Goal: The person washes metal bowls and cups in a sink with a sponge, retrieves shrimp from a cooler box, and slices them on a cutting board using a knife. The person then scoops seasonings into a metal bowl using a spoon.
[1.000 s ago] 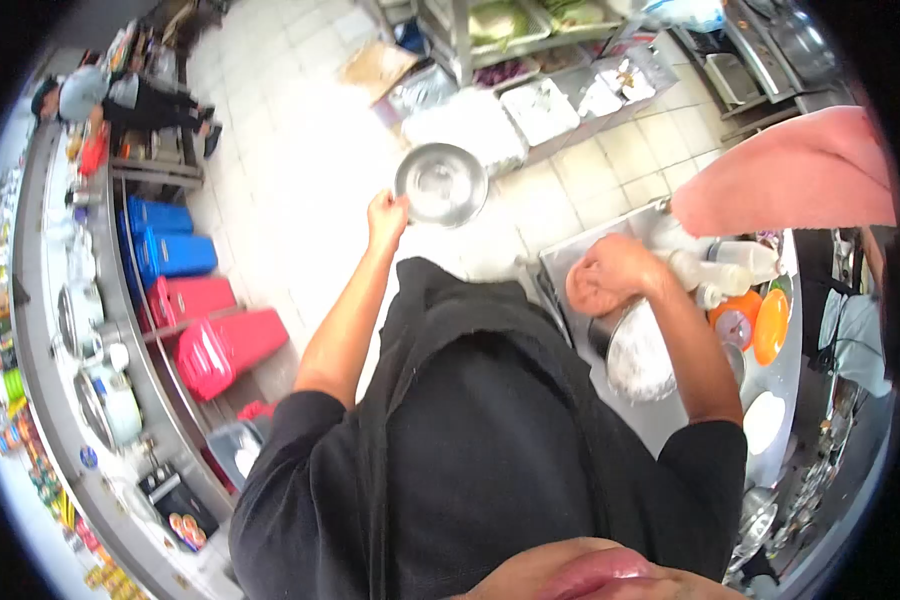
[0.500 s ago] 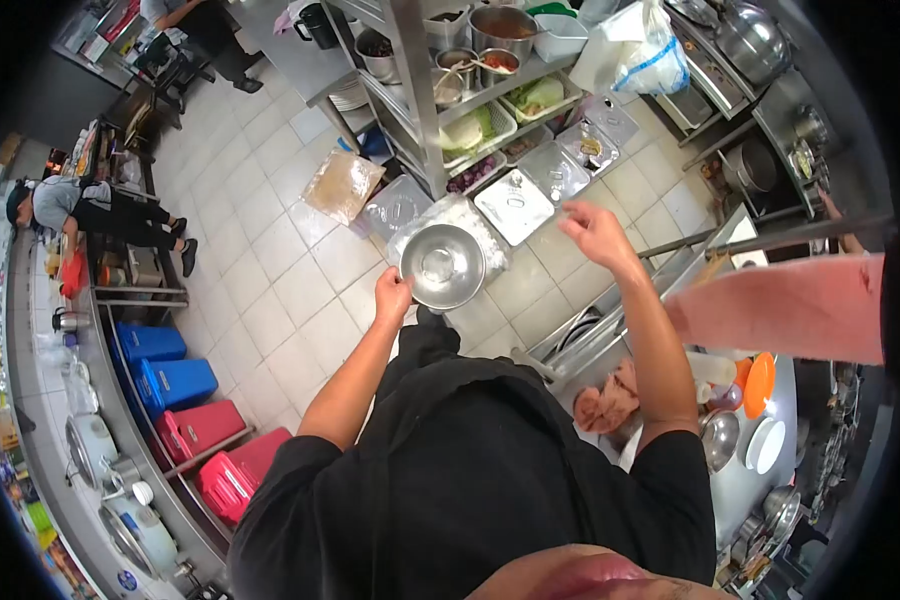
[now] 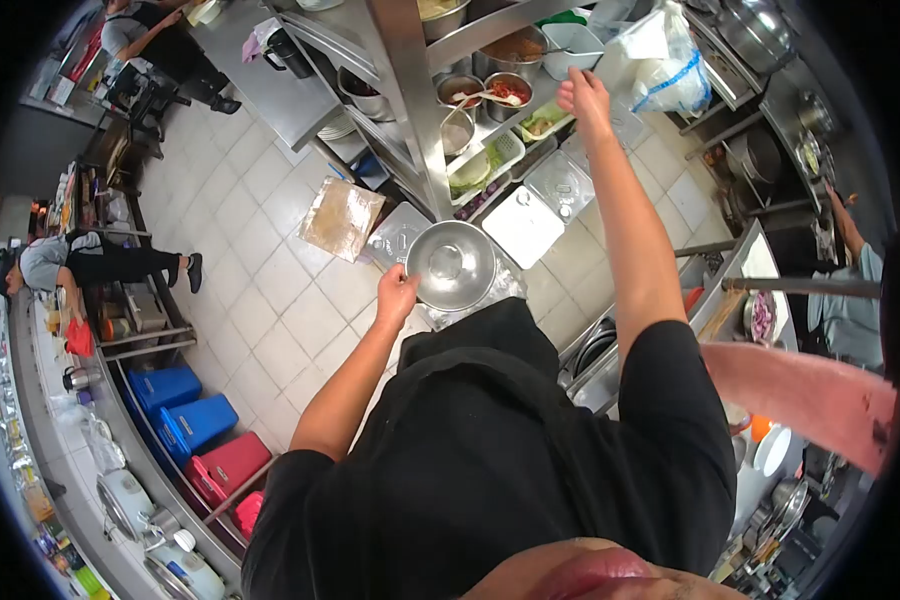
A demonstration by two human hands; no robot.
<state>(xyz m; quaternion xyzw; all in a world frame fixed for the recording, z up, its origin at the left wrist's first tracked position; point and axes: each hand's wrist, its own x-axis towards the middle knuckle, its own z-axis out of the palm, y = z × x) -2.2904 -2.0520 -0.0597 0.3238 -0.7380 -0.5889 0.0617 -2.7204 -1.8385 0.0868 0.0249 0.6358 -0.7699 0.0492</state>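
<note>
My left hand [image 3: 397,296] is closed on the rim of a steel mixing bowl [image 3: 451,266], which hangs upright in front of my body with nothing in it. My right hand [image 3: 585,98] is stretched far forward at the shelf, its fingers loosely bent with nothing seen in them. Just beyond it stands a white plastic container [image 3: 572,52] with a utensil lying across it. To its left are a pot of brown sauce [image 3: 511,50] and a steel pot with red food [image 3: 509,90]. Lower down, leafy greens [image 3: 542,122] lie in a basket.
A metal shelf post [image 3: 410,110] rises ahead of the bowl. Lidded steel containers [image 3: 523,228] and a flat packet [image 3: 341,218] sit low near the floor. A white plastic bag [image 3: 670,70] hangs at right. Two people [image 3: 45,264] work at left; another person's sleeve [image 3: 850,315] shows at right.
My right hand has moved forward and up to the shelf by the white container. The view has shifted closer to the shelf, and the left hand still holds the mixing bowl.
</note>
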